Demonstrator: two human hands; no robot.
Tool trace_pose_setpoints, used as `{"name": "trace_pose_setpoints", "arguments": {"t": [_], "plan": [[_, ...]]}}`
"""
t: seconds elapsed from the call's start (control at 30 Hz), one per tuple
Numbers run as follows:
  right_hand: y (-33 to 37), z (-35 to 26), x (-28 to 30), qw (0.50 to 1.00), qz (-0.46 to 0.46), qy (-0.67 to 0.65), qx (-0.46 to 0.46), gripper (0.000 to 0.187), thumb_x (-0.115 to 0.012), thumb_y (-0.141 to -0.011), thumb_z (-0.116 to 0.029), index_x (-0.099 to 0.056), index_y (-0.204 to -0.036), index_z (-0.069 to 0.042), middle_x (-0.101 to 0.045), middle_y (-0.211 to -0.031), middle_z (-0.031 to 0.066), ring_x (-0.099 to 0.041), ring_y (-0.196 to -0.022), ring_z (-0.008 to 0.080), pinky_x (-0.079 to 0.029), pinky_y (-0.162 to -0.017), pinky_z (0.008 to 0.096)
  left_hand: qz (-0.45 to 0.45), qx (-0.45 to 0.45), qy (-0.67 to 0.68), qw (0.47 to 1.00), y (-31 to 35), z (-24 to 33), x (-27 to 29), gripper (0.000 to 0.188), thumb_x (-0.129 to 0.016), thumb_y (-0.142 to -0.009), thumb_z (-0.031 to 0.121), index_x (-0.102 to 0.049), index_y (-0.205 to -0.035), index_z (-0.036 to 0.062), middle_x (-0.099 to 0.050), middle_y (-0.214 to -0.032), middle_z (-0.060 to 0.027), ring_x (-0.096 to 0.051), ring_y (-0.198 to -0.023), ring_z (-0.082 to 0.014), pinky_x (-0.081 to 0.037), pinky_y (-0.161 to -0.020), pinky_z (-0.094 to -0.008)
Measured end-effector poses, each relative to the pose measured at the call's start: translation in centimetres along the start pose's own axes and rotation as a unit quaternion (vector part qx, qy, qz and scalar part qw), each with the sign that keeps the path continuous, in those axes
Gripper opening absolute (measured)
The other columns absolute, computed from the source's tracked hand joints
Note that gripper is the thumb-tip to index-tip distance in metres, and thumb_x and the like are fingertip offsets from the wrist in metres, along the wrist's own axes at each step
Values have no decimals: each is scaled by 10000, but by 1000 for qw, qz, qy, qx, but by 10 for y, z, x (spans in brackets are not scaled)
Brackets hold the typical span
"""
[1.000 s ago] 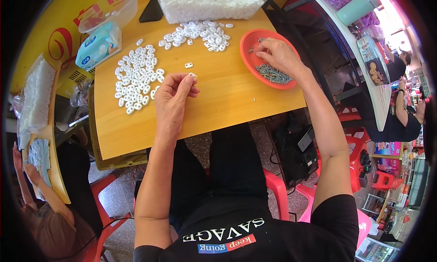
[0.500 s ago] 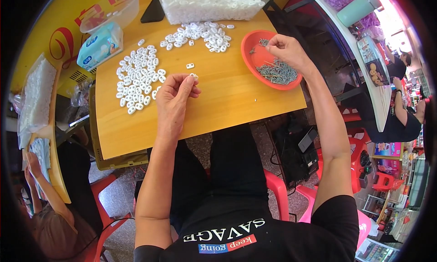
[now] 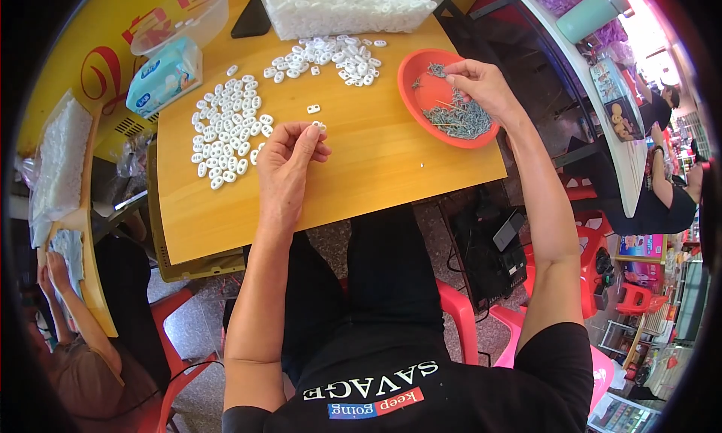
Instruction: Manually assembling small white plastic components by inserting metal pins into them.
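Note:
My left hand point(image 3: 289, 161) pinches a small white oval plastic piece with two holes point(image 3: 320, 125) between thumb and fingertips, above the middle of the table. Over the orange-red bowl point(image 3: 407, 70) on the right, my right hand point(image 3: 489, 94) has its thumb and fingers drawn together. Whatever lies between those fingertips is too small to make out. Small grey screws point(image 3: 460, 122) heap in the bowl beneath that hand, and a little clump of them point(image 3: 435, 69) rests near its far rim. One loose white two-hole piece point(image 3: 313, 109) lies just beyond my left hand.
White pieces point(image 3: 229, 124) spread over the table's left; another pile point(image 3: 338, 55) sits before a clear full tub point(image 3: 350, 12). A tissue pack point(image 3: 164, 73) and black phone point(image 3: 250, 18) lie at the back left. Co-workers sit left point(image 3: 90, 335) and right point(image 3: 665, 181).
My right hand has shifted slightly right and its fingers have moved a little over the bowl. My left hand stays put with the white piece.

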State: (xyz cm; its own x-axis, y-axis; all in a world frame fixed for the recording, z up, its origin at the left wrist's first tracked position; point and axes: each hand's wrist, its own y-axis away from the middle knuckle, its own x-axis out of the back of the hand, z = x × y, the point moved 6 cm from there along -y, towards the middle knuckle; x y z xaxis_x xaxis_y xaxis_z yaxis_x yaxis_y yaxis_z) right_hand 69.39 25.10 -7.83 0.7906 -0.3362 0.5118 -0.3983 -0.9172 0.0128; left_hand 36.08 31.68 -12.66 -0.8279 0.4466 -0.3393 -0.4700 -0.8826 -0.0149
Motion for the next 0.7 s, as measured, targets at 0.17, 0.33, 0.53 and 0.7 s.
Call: {"name": "trace_pose_setpoints", "arguments": {"t": [0.17,0.33,0.53,0.7], "plan": [[2,2,1,999,-26,-2,-20,176,-671,-888,-149,-664,-1009,-22,-601,-768,-38,-512,-656,27,-414,-576,175,2,1,0,1000,0,1,0,179,-614,-952,163,-613,-981,-13,-640,-879,-57,-601,-753,-114,-491,-706,-251],[3,-9,9,998,11,58,5,195,-638,-889,-142,-661,-1037,-17,-641,-805,-4,-565,-655,52,-466,-602,207,4,2,-3,1000,0,0,0,174,-616,-950,159,-612,-980,-13,-639,-875,-56,-601,-751,-113,-490,-705,-250],[6,-16,12,997,61,20,37,230,-577,-918,-111,-644,-1123,-33,-634,-928,-10,-544,-701,43,-440,-604,188,-5,6,-2,1000,1,0,0,165,-605,-959,180,-613,-983,17,-635,-903,-43,-591,-773,-108,-465,-730,-245],[5,-14,10,993,38,107,15,241,-590,-912,-131,-649,-1125,-34,-649,-897,-7,-547,-684,47,-446,-589,202,-1,3,-2,1000,2,2,-1,166,-608,-956,168,-612,-983,4,-636,-892,-49,-596,-766,-109,-477,-719,-247]]}}
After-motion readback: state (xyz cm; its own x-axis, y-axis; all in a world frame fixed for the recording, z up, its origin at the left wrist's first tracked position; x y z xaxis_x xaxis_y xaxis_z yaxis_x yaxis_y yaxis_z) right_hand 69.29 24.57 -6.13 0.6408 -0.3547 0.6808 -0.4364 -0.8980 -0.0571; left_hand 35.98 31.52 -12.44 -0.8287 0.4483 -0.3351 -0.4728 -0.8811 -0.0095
